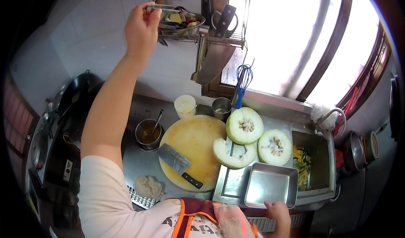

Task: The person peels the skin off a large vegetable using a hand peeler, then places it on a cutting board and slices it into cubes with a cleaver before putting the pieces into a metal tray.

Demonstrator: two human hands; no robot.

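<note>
My left hand (143, 24) is raised to the wire wall shelf. Its thumb and fingers pinch a thin, shiny item (163, 8) whose exact kind I cannot tell. Just beside it stands a metal bowl (196, 25) filled with small utensils and other bits. Down at the front, my right hand (279, 213) overlaps the near rim of a rectangular metal tray (269, 185); whether it grips the rim is unclear. Beyond the tray sit two cut winter melon pieces (235, 117) (281, 159) with seeds, and a seedless crescent of melon (234, 160).
A cleaver (174, 159) lies on the round chopping board (196, 133). Around it are a white tub (185, 105), a metal cup (221, 108), a pot of brown liquid (148, 135) and a crumpled cloth (148, 186). Peelings lie in the sink (319, 162). Another cleaver (216, 57) hangs from the shelf.
</note>
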